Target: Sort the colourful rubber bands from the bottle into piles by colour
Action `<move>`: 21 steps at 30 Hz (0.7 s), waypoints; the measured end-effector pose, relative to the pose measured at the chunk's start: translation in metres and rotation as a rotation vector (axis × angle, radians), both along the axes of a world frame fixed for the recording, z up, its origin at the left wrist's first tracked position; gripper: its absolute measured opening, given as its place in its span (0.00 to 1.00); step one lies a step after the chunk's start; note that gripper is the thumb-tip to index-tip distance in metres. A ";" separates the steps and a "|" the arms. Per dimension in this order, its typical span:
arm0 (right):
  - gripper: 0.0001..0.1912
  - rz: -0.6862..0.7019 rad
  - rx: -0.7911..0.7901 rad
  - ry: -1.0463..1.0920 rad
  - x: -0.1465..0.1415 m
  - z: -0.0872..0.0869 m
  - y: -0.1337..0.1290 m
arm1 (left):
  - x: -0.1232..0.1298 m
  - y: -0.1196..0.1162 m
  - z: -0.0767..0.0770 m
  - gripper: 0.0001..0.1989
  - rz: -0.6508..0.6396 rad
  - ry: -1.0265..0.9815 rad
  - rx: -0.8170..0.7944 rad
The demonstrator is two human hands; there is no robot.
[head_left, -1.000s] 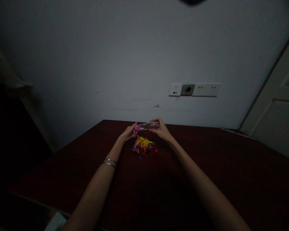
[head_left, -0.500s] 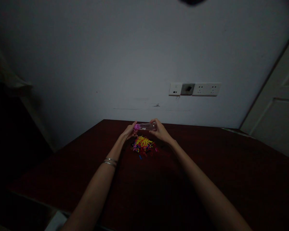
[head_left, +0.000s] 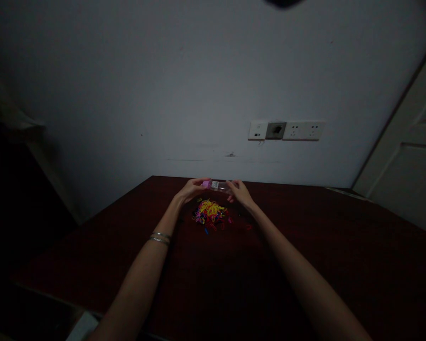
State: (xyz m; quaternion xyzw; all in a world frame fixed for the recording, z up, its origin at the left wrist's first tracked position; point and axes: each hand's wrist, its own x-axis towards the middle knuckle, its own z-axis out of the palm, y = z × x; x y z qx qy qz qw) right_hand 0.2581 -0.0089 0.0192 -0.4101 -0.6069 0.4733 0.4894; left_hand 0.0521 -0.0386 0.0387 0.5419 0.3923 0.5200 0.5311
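A clear bottle (head_left: pixel 221 186) with a pink cap (head_left: pixel 206 183) lies sideways between my hands, above the back part of the dark red table (head_left: pixel 291 227). My left hand (head_left: pixel 192 188) is closed on the pink cap at the left end. My right hand (head_left: pixel 239 191) grips the bottle's right end. A whitish label shows near the cap. Just below the bottle, a pile of small coloured bands (head_left: pixel 211 212), yellow, red, purple and blue, rests on the table.
The wall (head_left: pixel 199 94) rises behind the table, with a row of sockets (head_left: pixel 287 130) at right. A pale door (head_left: pixel 408 156) stands at the far right. One red band (head_left: pixel 249 227) lies apart, right of the pile.
The bottle and both hands have shifted slightly right. The bottle has turned so its label shows more, and my right hand's fingers have changed their hold. The separate red band now shows.
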 end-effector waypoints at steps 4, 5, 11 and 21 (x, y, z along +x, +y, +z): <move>0.16 0.024 -0.081 0.080 -0.005 0.003 -0.005 | 0.016 0.005 0.008 0.19 0.055 -0.105 0.119; 0.15 0.042 -0.098 0.101 -0.006 0.003 -0.006 | 0.021 0.007 0.009 0.19 0.117 -0.135 0.145; 0.11 0.151 -0.177 0.230 -0.006 0.008 -0.010 | 0.036 0.020 0.000 0.26 0.360 -0.134 0.185; 0.10 0.106 -0.225 0.337 -0.003 0.008 -0.001 | 0.032 0.014 0.004 0.35 0.246 -0.269 0.199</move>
